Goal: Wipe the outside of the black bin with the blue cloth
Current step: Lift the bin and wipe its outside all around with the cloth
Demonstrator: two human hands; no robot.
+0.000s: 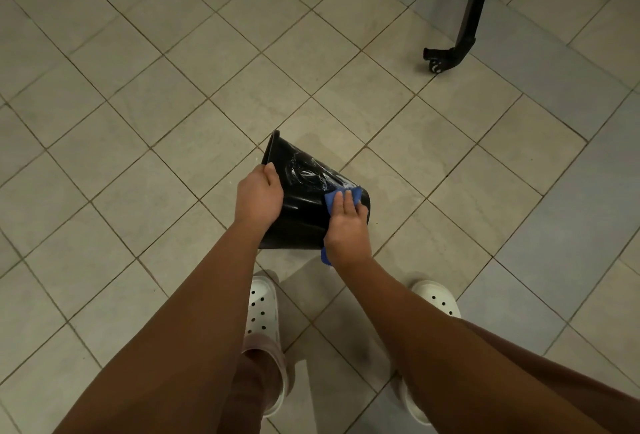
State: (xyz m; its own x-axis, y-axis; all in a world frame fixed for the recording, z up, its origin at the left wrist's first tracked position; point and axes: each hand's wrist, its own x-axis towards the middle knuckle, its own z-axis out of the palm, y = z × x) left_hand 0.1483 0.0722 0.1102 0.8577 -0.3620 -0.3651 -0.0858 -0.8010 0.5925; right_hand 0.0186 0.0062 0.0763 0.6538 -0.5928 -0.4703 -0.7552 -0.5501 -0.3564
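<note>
Head view: right hand (346,225) seemingly flat on blue cloth (333,200)

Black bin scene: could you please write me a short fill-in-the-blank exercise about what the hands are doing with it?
1. The left hand grips the black bin by its ____.
2. The right hand presses a ____ cloth against the bin's outside.
3. The person's perforated clogs are ____ in colour.
Missing words: rim; blue; white.

Tilted black bin (304,211) — blue cloth (341,198) against it
</note>
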